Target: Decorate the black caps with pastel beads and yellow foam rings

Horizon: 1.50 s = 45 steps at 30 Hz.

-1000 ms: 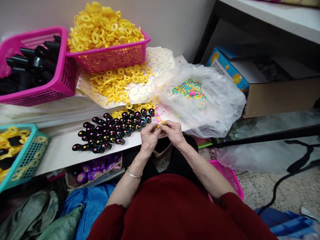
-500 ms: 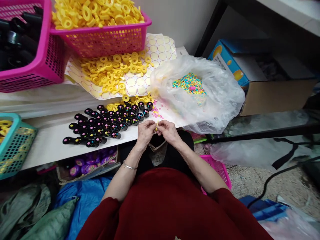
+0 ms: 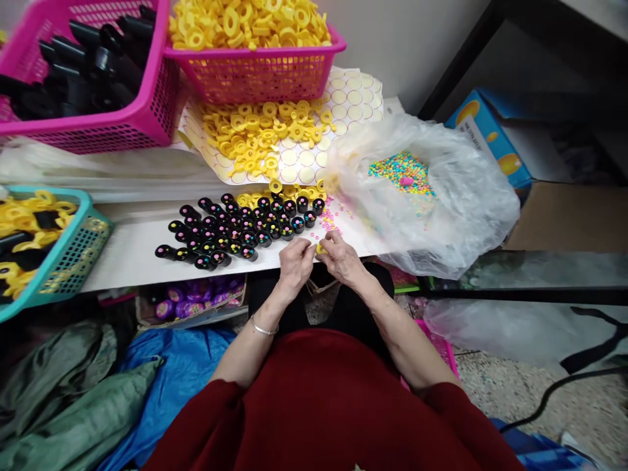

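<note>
My left hand (image 3: pixel 296 263) and my right hand (image 3: pixel 341 256) meet at the front edge of the white shelf (image 3: pixel 132 245), fingers pinched together on a small yellow ring (image 3: pixel 321 248). Just beyond them lie several black tubes (image 3: pixel 235 230) in rows, each filled with coloured beads. Loose yellow rings (image 3: pixel 260 134) are heaped on a sticker sheet (image 3: pixel 350 98) behind the tubes. A clear plastic bag (image 3: pixel 441 209) holding pastel beads (image 3: pixel 400 173) sits to the right of my hands.
Two pink baskets stand at the back, one (image 3: pixel 122 127) with black tubes, one (image 3: pixel 260 72) with yellow rings. A teal basket (image 3: pixel 73 252) of assembled pieces is at the left. A cardboard box (image 3: pixel 564 216) is at the right. Bags and cloth lie under the shelf.
The view has swung right and down a little, so the baskets sit further right in frame. My hands stay together at the shelf edge, still working the yellow ring.
</note>
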{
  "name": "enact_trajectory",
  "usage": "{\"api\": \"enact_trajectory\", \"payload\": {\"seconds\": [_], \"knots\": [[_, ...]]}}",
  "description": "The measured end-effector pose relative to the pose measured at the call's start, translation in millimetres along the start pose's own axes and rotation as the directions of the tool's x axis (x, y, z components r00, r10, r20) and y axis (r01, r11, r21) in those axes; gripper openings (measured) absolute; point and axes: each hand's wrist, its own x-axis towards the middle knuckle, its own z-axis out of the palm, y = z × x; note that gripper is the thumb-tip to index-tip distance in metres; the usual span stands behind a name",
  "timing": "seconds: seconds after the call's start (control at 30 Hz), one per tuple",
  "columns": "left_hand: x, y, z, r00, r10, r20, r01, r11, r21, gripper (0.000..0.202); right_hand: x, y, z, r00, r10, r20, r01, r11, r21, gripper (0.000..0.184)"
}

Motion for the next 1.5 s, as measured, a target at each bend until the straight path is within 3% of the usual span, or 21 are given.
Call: {"api": "enact_trajectory", "payload": {"seconds": [0.07,0.17,0.23,0.33,0.53,0.77,0.87,1.0,1.07,1.27,1.5], "knots": [[-15,-4,-16.5,0.973,0.149,-0.178,-0.113,0.973,0.2,0.017,1,-1,-2,0.999,0.015,0.035,-0.009,0.987,-0.162,0.016],[-37,-24,-47.1,0.892,0.279,-0.355,-0.096,0.886,0.453,0.016,0,-4,-5,0.998,0.039,0.056,-0.023,0.968,-0.249,0.021],[-44,-39,-65.8,0.861,0.28,-0.424,-0.007,0.841,0.541,0.02,0,-5,-6,0.997,0.052,0.062,-0.036,0.972,-0.231,0.025],[-46,-56,-82.8,0.862,0.192,-0.469,0.135,0.806,0.577,0.033,2,-8,-9,0.993,0.085,0.083,-0.066,0.975,-0.211,0.023],[-35,-55,-78.6,0.863,0.04,-0.504,0.319,0.73,0.604,0.044,6,-7,-11,0.993,0.066,0.096,-0.042,0.971,-0.237,0.016],[-28,-58,-70.8,0.81,0.066,-0.583,0.326,0.775,0.541,0.037,-1,-5,1,0.994,-0.092,-0.058,0.087,0.992,-0.093,0.018],[-34,-53,-67.7,0.836,0.117,-0.535,0.237,0.803,0.546,0.032,-3,-16,3,0.977,-0.153,-0.145,0.165,0.983,0.077,0.021],[-42,-38,-52.9,0.943,0.127,-0.308,0.066,0.835,0.547,0.026,-2,-33,2,0.958,-0.2,-0.206,0.242,0.948,0.205,0.024],[-42,-30,-42.2,0.967,0.134,-0.217,-0.003,0.857,0.516,0.023,-1,-38,1,0.952,-0.215,-0.217,0.261,0.943,0.209,0.023],[-35,-24,-19.6,0.969,0.216,-0.122,-0.128,0.856,0.501,0.016,0,-33,1,0.965,-0.187,-0.184,0.216,0.965,0.15,0.025],[-31,-26,-17.3,0.972,0.217,-0.091,-0.138,0.839,0.526,0.012,6,-34,-1,0.987,-0.153,-0.056,0.155,0.987,0.038,0.022]]}}
